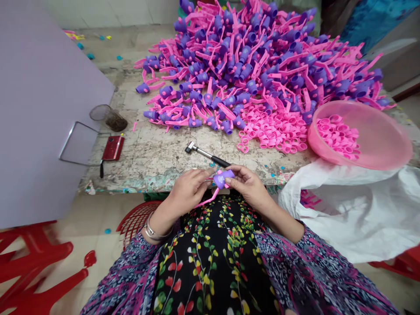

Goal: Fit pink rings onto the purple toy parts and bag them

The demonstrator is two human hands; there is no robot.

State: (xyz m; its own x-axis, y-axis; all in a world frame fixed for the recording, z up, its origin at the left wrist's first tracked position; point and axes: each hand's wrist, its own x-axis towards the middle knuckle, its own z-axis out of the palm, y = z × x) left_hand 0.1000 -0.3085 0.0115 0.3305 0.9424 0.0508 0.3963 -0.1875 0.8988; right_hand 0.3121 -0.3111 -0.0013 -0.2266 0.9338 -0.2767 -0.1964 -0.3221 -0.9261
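Both hands meet just in front of the table edge, over my lap. My left hand [189, 189] and my right hand [246, 183] pinch one small toy piece [222, 178] between them: a purple barrel with a pink strip hanging down to the left. The fingers of both hands are closed round it. A small hammer [206, 154] with a black grip lies on the worn table [154, 159] just beyond my hands.
A big heap of purple-and-pink pieces [256, 61] covers the far table, with loose pink rings [274, 131] before it. A pink basin [370, 135] holds more rings at right, above a white sack [354, 210]. A red phone [113, 148] and a jar [108, 117] sit at left.
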